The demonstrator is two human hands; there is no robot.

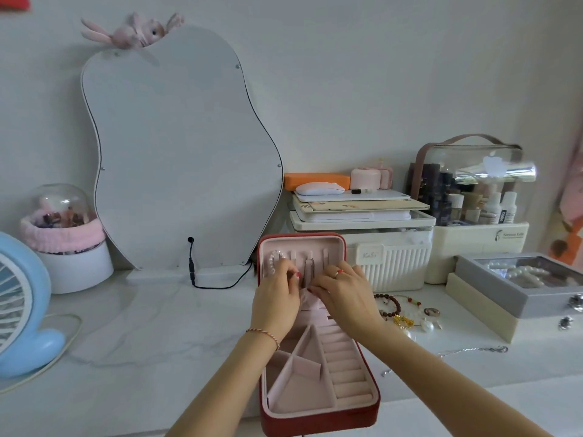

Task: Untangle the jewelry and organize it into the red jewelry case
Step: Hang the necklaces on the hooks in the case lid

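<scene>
The red, pink-lined hinged jewelry case (318, 392) sits open at 6 o'clock on the white marble-look worktop (142, 326), its lid propped upright toward 12. The left hand (276, 298) and right hand (344, 294) meet at the lid's lower pocket, fingers (291, 272) curled and seemingly pinching something fine there; what exactly can't be made out, prob. a thin chain. A white pearl bracelet (273, 259) already hangs on a hook at the lid's 10 o'clock.

Handling, as a judgement: chains are light, limp and slippery, and kink or snag easily, so best pinched near the clasp w/ fingertips and fed slowly onto a hook, no tugging. The case is stiff but light and could slide or tip if the lid gets pushed.

Looks: the base has angled pink velvet compartments at left and ring rolls at right, all unfilled.

At 3 o'clock lies the loose pile: a dark brown wooden-bead bracelet (389, 305), gold trinkets (402, 320), and pearl earrings (426, 326). A thin silver chain (473, 350) lies nearer 4. Most of the sorting looks not yet done.
</scene>
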